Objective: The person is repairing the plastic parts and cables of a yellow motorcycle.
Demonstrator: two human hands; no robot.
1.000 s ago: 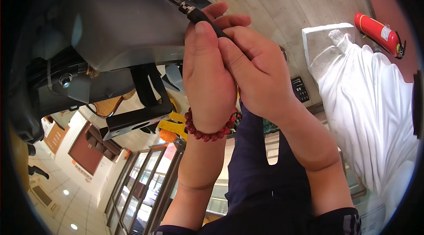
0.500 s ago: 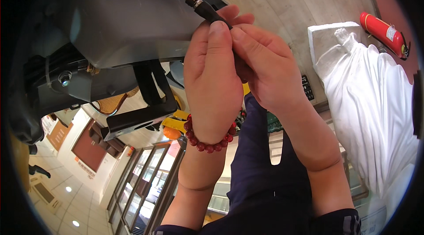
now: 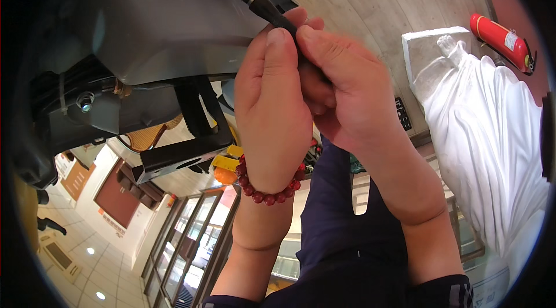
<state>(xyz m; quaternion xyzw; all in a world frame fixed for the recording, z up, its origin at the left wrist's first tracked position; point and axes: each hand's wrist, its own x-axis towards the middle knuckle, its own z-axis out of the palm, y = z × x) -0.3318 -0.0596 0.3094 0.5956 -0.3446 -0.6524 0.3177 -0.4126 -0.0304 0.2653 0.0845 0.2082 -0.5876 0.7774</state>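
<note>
A slim screwdriver (image 3: 263,8) with a black handle and metal collar slants up and left. Its shaft runs to a dark recess at the upper edge of a glossy grey plastic panel (image 3: 168,30); the tip itself I cannot make out. My left hand (image 3: 272,93), with a red bead bracelet (image 3: 269,198) at the wrist, is closed on the handle, thumb along the near side. Pressed beside it, my right hand (image 3: 356,88) pinches the handle's rear end between thumb and curled fingers. Both palms hide much of the handle.
Below the panel juts a black metal bracket (image 3: 185,154), with a bolt (image 3: 86,102) to its left. At right stand a white draped statue (image 3: 469,117) and a red fire extinguisher (image 3: 501,38). Beneath my hands lie yellow and orange things (image 3: 225,175).
Both hands have shifted slightly left with the screwdriver. My right hand has turned on the handle, its thumb higher and more of its curled fingers showing.
</note>
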